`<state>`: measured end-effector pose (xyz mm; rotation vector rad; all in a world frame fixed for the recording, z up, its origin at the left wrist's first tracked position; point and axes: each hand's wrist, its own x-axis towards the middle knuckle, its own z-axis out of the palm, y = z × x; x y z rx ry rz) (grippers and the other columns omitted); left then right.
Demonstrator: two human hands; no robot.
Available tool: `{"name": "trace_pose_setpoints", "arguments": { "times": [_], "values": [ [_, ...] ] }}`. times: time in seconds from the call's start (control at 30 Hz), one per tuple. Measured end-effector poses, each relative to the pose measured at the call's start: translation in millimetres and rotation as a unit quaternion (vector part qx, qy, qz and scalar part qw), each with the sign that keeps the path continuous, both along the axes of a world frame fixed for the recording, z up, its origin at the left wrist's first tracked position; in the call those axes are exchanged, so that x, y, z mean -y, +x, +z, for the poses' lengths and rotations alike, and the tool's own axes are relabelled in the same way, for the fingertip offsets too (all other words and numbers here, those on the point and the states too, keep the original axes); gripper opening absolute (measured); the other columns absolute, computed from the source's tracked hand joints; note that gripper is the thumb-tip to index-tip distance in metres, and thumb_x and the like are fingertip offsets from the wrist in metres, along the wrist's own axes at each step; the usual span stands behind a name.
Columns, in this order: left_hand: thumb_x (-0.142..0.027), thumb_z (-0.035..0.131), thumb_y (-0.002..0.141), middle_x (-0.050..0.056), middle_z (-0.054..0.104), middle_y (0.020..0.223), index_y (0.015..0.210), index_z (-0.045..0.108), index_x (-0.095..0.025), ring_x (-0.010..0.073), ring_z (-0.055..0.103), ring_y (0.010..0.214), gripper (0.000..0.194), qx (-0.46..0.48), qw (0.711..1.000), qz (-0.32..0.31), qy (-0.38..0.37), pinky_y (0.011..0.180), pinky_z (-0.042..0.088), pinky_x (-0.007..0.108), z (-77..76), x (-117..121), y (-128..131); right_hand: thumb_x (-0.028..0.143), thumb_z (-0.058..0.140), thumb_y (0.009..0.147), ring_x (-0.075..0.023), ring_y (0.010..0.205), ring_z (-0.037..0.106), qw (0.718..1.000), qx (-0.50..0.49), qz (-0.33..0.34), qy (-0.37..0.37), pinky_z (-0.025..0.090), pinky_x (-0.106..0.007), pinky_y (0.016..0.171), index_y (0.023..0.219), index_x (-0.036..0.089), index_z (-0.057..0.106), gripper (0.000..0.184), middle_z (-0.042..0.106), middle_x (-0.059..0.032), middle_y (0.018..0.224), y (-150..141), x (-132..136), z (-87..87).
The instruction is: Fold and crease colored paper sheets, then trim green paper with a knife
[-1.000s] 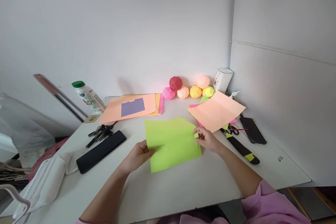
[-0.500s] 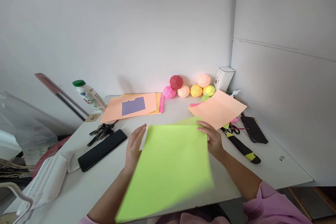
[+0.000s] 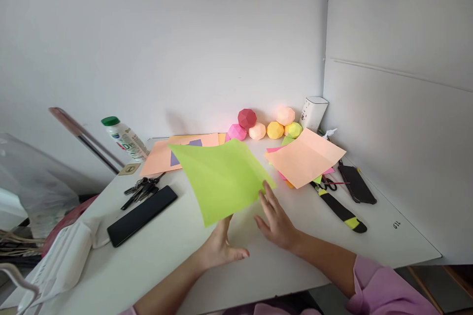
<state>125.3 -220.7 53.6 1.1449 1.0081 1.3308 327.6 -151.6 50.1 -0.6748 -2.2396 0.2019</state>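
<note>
Perhaps the green sheet (image 3: 227, 177), bowed above the table (image 3: 266, 275) near the middle, could slip or crease, since the left hand (image 3: 219, 248) gapes at its near edge and the right hand (image 3: 281, 229), fingers loosely spread, meets its right side without a visible pinch.

My sheet of lime-green paper (image 3: 225, 177) — thin, plain, gently bowed — slants ahead of me near twelve o'clock, one corner pointing to its ten o'clock, the nearest to seven.
</note>
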Motion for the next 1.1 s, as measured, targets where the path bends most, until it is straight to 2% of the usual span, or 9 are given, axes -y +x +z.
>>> {"name": "trace_pose_setpoints", "arguments": {
  "times": [0.07,0.17,0.37,0.47,0.73,0.83,0.93,1.03,1.1],
  "values": [
    [-0.044,0.084,0.061,0.012,0.053,0.136,0.133,0.046,-0.027,0.0318,0.034,0.138,0.083,0.011,0.998,0.031,0.046,0.114,0.027,0.049,6.9,-4,1,0.015,0.049,0.089,-0.0333,0.145,0.005,0.998,0.051,0.035,0.010,0.037,-0.054,0.109,0.153,0.014,0.000,0.080,-0.003,-0.0174,0.159,-5,5,-3.2],
    [-0.045,0.068,0.081,0.008,0.048,0.142,0.135,0.041,-0.031,0.0267,0.039,0.135,0.062,0.082,0.993,0.087,0.012,0.110,0.036,0.046,14.7,-15,-11,0.016,0.050,0.088,-0.0341,0.145,0.005,0.991,0.108,0.072,0.018,0.035,-0.053,0.110,0.152,0.009,0.000,0.082,-0.004,-0.0211,0.158,-6,8,-4.3],
    [-0.027,0.071,0.078,0.009,0.062,0.127,0.121,0.057,-0.021,0.0274,0.056,0.120,0.046,0.254,0.950,0.152,-0.099,0.104,0.044,0.048,16.0,-35,-36,0.016,0.048,0.088,-0.0331,0.146,0.007,0.985,0.127,0.115,0.037,0.034,-0.050,0.112,0.151,0.007,0.002,0.079,-0.005,-0.0205,0.158,-3,5,0.7],
    [-0.019,0.069,0.078,0.006,0.062,0.128,0.119,0.059,-0.022,0.0247,0.057,0.119,0.042,0.300,0.937,0.155,-0.094,0.106,0.044,0.046,18.1,-36,-35,0.014,0.047,0.088,-0.0337,0.146,0.006,0.985,0.117,0.109,0.057,0.035,-0.051,0.111,0.151,0.008,0.002,0.078,-0.010,-0.0190,0.158,-2,3,1.7],
    [-0.029,0.062,0.086,0.001,0.063,0.127,0.114,0.063,-0.027,0.0226,0.061,0.114,0.029,0.325,0.941,0.089,-0.037,0.107,0.042,0.048,28.7,-33,-30,0.011,0.045,0.088,-0.0350,0.145,0.009,0.989,0.128,0.063,0.038,0.038,-0.054,0.108,0.151,0.013,0.007,0.074,-0.014,-0.0176,0.157,4,-1,-8.2],
    [-0.030,0.061,0.086,0.000,0.062,0.129,0.113,0.064,-0.029,0.0235,0.057,0.119,0.027,0.311,0.946,0.089,-0.014,0.107,0.041,0.049,31.9,-33,-35,0.013,0.046,0.090,-0.0334,0.144,0.019,0.985,0.149,0.090,-0.002,0.043,-0.049,0.105,0.148,0.011,0.021,0.063,-0.008,-0.0204,0.158,7,-3,-13.7],
    [-0.035,0.062,0.085,0.000,0.065,0.125,0.110,0.066,-0.031,0.0247,0.054,0.123,0.026,0.249,0.958,0.136,0.047,0.105,0.044,0.048,32.1,-27,-50,0.017,0.045,0.092,-0.0303,0.138,0.034,0.975,0.180,0.120,-0.046,0.045,-0.045,0.103,0.135,0.009,0.044,0.044,0.013,-0.0236,0.156,10,-4,-15.5],
    [-0.047,0.065,0.080,0.001,0.072,0.109,0.099,0.071,-0.030,0.0249,0.059,0.117,0.026,0.074,0.963,0.215,0.145,0.102,0.048,0.043,29.5,-14,-72,0.018,0.047,0.091,-0.0288,0.133,0.042,0.970,0.193,0.132,-0.066,0.044,-0.045,0.104,0.118,0.011,0.058,0.030,0.028,-0.0217,0.152,10,-6,-15.0],
    [-0.059,0.063,0.077,0.001,0.073,0.104,0.092,0.073,-0.031,0.0260,0.059,0.116,0.033,-0.049,0.966,0.199,0.160,0.101,0.048,0.044,30.0,-4,-82,0.017,0.048,0.089,-0.0284,0.131,0.044,0.970,0.188,0.135,-0.071,0.044,-0.045,0.104,0.112,0.013,0.062,0.027,0.032,-0.0200,0.151,9,-6,-15.1]
  ]
}}
